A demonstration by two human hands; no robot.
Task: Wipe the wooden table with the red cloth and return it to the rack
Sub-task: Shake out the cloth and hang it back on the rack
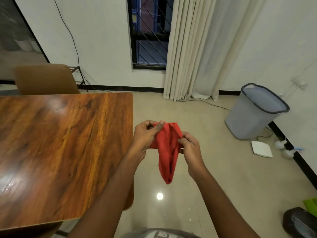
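The red cloth (167,152) hangs in the air just right of the wooden table (60,143), over the tiled floor. My left hand (145,136) pinches its upper left corner between thumb and fingers. My right hand (189,146) pinches the upper right edge. The cloth droops in folds between both hands, its lower tip pointing down. A dark metal rack (78,74) shows partly behind the chair by the far wall.
A wooden chair (46,79) stands at the table's far side. A grey bin (257,110) sits by the right wall, with a white flat device (261,149) and cables on the floor beside it. Curtains (197,48) hang next to a barred window.
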